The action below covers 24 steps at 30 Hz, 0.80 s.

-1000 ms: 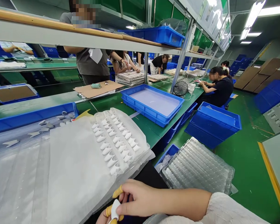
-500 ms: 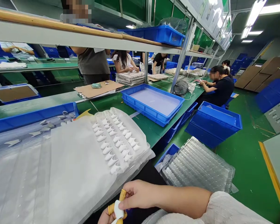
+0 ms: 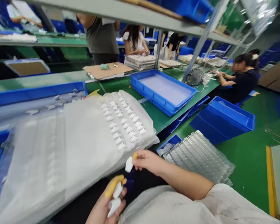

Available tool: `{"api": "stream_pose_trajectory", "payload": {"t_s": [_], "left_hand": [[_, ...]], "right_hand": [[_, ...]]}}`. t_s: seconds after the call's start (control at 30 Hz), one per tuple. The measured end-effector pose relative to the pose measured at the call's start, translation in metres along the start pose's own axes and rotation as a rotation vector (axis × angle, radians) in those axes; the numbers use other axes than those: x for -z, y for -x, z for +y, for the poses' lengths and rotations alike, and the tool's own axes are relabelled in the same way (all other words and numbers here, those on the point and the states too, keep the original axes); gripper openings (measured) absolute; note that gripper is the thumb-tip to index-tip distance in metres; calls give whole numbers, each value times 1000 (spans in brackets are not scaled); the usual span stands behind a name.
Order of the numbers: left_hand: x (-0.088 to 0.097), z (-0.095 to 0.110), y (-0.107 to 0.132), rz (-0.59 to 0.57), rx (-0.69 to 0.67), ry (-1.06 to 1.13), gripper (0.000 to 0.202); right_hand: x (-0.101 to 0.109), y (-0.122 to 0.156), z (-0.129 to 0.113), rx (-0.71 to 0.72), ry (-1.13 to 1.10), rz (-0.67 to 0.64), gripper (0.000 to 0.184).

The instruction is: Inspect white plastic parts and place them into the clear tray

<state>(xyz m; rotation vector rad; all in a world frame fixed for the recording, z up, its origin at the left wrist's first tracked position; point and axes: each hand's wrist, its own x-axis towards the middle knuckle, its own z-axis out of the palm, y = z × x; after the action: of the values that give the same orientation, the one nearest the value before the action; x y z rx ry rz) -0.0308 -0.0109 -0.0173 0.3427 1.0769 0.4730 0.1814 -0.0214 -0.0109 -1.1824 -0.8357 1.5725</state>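
Observation:
My right hand (image 3: 144, 161) pinches a small curved white piece (image 3: 129, 164) between thumb and a forefinger in a yellow finger cot. Below and to the left of it, my left hand (image 3: 112, 199), also with yellow finger cots, holds two white pieces (image 3: 114, 207) in its curled fingers. Both hands are over my lap, in front of the bench edge. On the bench, similar white pieces (image 3: 123, 123) lie in rows on a stack of padded white sheets (image 3: 84, 137). What the pieces are I cannot make out.
Beyond the sheets is a blue tray (image 3: 163, 90). Loose grey-white pieces lie in another blue tray (image 3: 37, 93) at left. Clear plastic trays (image 3: 198, 158) and blue crates (image 3: 224, 121) stand low on my right. Co-workers sit and stand along the bench, near a small fan (image 3: 194, 77).
My hands have come apart. The right has moved up with one white piece, and the left now shows two. The view has tilted down and turned slightly left.

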Motion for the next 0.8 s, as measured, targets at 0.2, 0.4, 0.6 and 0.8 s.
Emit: {"api": "stream_pose_trajectory", "payload": {"t_s": [0.2,0.4,0.6,0.8], "left_hand": [[-16,2,1,-148,-362,-349,41],[-20,2,2,-101,-536,-672,52],[-20,1,4,-36,-622,-783,32],[-21,2,6,-19,-694,-960,24]], "right_hand": [[-2,9,1,59,101,-55,34],[-7,15,5,85,177,-132,21],[-12,15,10,56,166,-130,22],[-24,17,5,90,489,-13,37]]}}
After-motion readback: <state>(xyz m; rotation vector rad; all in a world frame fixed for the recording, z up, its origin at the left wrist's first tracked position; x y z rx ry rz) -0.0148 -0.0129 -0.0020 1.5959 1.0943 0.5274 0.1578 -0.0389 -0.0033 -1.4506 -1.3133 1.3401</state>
